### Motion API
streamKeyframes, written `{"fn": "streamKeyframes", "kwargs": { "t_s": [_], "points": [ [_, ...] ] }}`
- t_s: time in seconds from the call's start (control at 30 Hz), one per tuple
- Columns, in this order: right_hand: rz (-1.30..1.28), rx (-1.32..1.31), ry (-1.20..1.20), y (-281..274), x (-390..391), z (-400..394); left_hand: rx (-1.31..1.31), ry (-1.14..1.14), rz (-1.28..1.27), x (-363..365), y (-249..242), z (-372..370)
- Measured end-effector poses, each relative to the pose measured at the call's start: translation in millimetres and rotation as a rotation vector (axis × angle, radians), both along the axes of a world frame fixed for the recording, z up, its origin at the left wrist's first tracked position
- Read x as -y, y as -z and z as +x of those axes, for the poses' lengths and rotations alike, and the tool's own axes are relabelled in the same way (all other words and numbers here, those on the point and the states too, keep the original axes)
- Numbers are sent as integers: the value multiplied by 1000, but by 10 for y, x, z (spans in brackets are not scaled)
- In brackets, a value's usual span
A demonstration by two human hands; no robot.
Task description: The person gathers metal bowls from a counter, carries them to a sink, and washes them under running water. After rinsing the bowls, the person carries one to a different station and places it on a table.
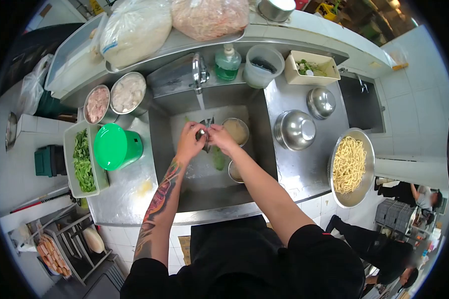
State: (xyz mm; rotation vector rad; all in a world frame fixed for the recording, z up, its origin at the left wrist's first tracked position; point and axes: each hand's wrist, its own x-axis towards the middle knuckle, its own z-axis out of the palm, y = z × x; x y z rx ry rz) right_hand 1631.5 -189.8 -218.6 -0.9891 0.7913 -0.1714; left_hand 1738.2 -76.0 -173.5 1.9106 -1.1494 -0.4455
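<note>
Both my hands are low in the steel sink (pixel 184 194), beneath the tap (pixel 198 74) and its running water. My left hand (pixel 188 140) and my right hand (pixel 221 137) meet, fingers curled, on a small shiny metal piece (pixel 208 130); its exact kind is not clear. Beside my right hand, a metal bowl (pixel 237 130) holds cloudy, tan liquid. Green leaf scraps (pixel 218 158) lie on the sink floor just below my hands. Another small metal bowl (pixel 234 172) is partly hidden by my right forearm.
Left counter: a green-lidded tub (pixel 115 147), a bin of leafy greens (pixel 84 162), two metal pots of pale food (pixel 128 93). Right counter: upturned metal bowls (pixel 295 130) and a large bowl of noodles (pixel 351 167). Behind the sink stands a soap bottle (pixel 228 64). People are at lower right.
</note>
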Motion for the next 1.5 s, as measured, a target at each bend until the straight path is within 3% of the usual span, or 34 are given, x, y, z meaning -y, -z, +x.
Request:
{"fn": "streamKeyframes", "kwargs": {
  "t_s": [0.17, 0.23, 0.57, 0.73, 0.8, 0.93, 0.97, 1.03, 1.1, 1.17, 1.23, 1.27, 1.3, 1.33, 1.37, 1.4, 1.43, 1.5],
  "points": [
    [0, -43, -179, -298, 129, 30, 7, 44, -1, -16, -101, 137],
    [-119, -58, -263, -334, 185, 33, 3, 55, -9, 2, -135, 155],
    [-237, -85, -392, -400, 283, 40, -68, 91, -8, 44, -147, 176],
    [-349, -107, -330, -311, 213, 97, -8, 18, 51, 52, -223, 80],
    [-364, -111, -311, -196, 179, 131, 132, -9, 133, 51, -252, 39],
    [-460, -206, -292, -139, 171, 108, 124, -38, 173, 44, -138, 46],
    [-459, -208, -291, -168, 167, 105, 103, -135, 158, 29, -91, 63],
    [-521, -291, 12, -235, 169, 149, 84, -230, 138, 130, -18, 40],
    [-422, -245, 129, -302, 102, 244, -48, -134, -183, 343, 106, -55],
    [-322, -197, 239, -216, 54, 300, -147, -89, -201, 543, 331, 113],
    [-777, -95, 164, 20, 21, 294, -709, -334, 112, 630, 231, 251],
    [-778, -96, 156, 38, 103, 291, -520, -336, 274, 676, 122, 145],
    [-403, 2, 358, -121, 215, 325, -524, -346, 276, 674, 95, 4],
    [-17, 97, 550, -220, 263, 360, -109, -287, -3, 647, 86, -122],
    [-10, 99, 545, -304, 204, 372, 311, -212, -277, 611, 70, -174],
    [-25, -40, 551, -357, 149, 361, -10, -193, -311, 560, 168, -110],
    [-45, -177, 562, -503, 123, 354, -6, -184, -316, 547, 311, -31],
    [51, -139, 596, -595, 118, 278, -857, -512, -282, 490, 496, -22]
  ]
}}
